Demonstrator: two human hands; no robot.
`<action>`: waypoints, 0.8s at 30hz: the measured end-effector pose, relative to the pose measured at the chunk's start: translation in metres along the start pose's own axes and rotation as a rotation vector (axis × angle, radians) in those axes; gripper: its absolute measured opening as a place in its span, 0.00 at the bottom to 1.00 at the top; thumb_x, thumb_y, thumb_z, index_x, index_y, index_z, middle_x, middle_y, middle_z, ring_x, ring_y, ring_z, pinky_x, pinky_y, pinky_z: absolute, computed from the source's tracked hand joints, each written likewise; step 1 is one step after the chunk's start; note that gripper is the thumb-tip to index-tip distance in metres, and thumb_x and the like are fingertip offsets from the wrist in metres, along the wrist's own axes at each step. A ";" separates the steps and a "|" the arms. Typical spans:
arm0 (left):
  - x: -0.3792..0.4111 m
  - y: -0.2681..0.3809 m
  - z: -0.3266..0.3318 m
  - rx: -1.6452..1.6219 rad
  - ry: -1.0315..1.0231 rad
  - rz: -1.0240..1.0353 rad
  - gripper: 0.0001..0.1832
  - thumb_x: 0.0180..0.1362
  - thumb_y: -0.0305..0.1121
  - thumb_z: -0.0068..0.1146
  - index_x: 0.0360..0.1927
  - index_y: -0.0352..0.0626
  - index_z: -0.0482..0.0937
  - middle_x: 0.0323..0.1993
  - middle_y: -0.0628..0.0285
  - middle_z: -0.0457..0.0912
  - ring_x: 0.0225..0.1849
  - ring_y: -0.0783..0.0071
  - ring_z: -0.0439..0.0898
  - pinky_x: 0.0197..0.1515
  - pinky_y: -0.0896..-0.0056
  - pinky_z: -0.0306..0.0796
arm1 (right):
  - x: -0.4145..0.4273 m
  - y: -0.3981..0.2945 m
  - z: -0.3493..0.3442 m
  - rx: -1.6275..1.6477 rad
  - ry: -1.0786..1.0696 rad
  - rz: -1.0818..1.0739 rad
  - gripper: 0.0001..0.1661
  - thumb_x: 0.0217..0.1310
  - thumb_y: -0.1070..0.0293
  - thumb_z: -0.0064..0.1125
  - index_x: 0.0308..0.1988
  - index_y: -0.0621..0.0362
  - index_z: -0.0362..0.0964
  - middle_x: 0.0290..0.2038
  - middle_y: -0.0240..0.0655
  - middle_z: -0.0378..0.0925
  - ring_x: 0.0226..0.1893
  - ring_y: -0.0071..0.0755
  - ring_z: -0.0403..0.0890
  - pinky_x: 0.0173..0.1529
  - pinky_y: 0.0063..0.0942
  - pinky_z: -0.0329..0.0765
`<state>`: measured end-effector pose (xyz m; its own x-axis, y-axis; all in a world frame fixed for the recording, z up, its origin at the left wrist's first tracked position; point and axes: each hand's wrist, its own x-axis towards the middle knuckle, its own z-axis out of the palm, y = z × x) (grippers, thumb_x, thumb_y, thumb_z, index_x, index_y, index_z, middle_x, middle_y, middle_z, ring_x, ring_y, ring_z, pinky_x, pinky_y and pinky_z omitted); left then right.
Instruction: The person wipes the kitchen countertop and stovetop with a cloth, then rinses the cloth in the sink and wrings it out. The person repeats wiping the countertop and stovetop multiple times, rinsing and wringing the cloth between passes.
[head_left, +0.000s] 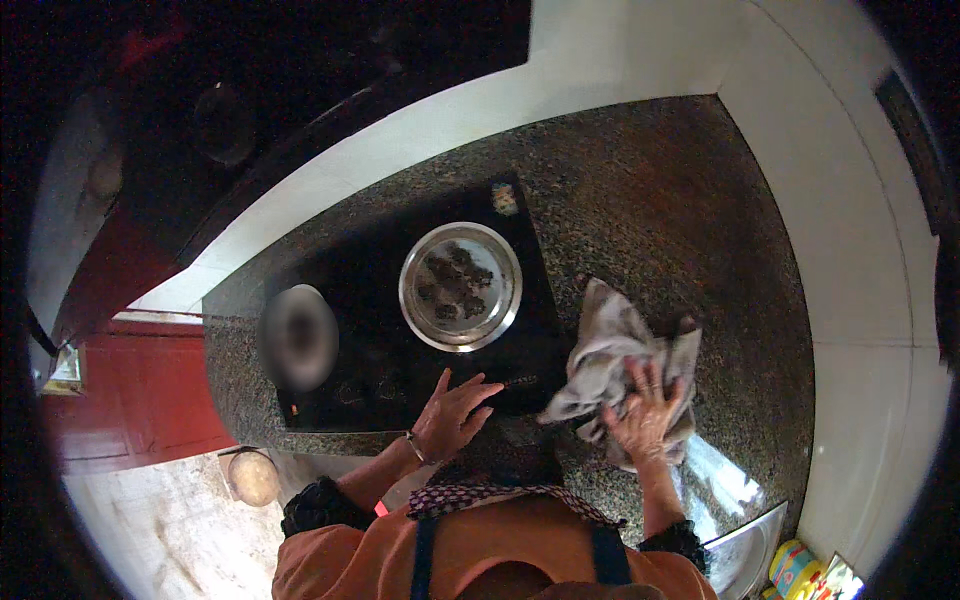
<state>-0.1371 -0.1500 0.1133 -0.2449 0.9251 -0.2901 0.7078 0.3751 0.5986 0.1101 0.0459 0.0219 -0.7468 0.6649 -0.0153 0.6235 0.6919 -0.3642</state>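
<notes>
My right hand (646, 416) presses down on a crumpled greyish cloth (611, 322), fingers spread into its folds. The cloth lies on the speckled stone countertop (645, 195), right of a black glass cooktop (360, 277). Over the cooktop's front edge, my left hand (454, 416) is held with fingers apart and nothing in it. Beyond that hand, a round stainless steel dish (461, 343) rests on the cooktop. Dark patches show inside it; whether they are contents or reflections I cannot tell. A blurred round shape (300, 337) appears at the cooktop's left side.
A sink rim (776, 517) and a yellow-and-blue packet (795, 570) are at lower right. White walls (810, 225) border the counter. A dark range hood (300, 90) overhangs the upper left. A round-topped stool (253, 478) stands on the floor near red cabinets (150, 397).
</notes>
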 end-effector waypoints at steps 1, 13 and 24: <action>0.000 -0.007 0.001 -0.007 0.003 0.005 0.22 0.59 0.32 0.50 0.59 0.52 0.67 0.56 0.58 0.73 0.63 0.59 0.65 0.66 0.36 0.43 | 0.013 0.002 0.000 -0.039 0.071 0.052 0.32 0.54 0.41 0.47 0.28 0.62 0.76 0.62 0.29 0.64 0.68 0.45 0.51 0.63 0.65 0.41; -0.063 -0.102 -0.015 -0.101 0.122 -0.075 0.21 0.58 0.30 0.50 0.57 0.49 0.70 0.53 0.52 0.75 0.59 0.56 0.70 0.66 0.39 0.46 | 0.368 -0.043 0.097 0.610 0.110 0.013 0.18 0.55 0.57 0.49 0.35 0.58 0.77 0.45 0.42 0.76 0.45 0.45 0.74 0.62 0.48 0.50; -0.113 -0.133 -0.055 -0.206 0.348 -0.109 0.18 0.53 0.20 0.50 0.47 0.47 0.76 0.46 0.60 0.81 0.55 0.64 0.76 0.65 0.49 0.53 | 0.380 -0.312 0.181 0.265 -0.611 -0.941 0.13 0.53 0.59 0.51 0.33 0.52 0.79 0.46 0.32 0.78 0.57 0.33 0.68 0.67 0.54 0.40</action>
<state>-0.2404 -0.3009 0.1078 -0.5456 0.8307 -0.1111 0.5270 0.4431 0.7252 -0.4098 0.0317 -0.0387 -0.9231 -0.3805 -0.0561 -0.2539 0.7124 -0.6543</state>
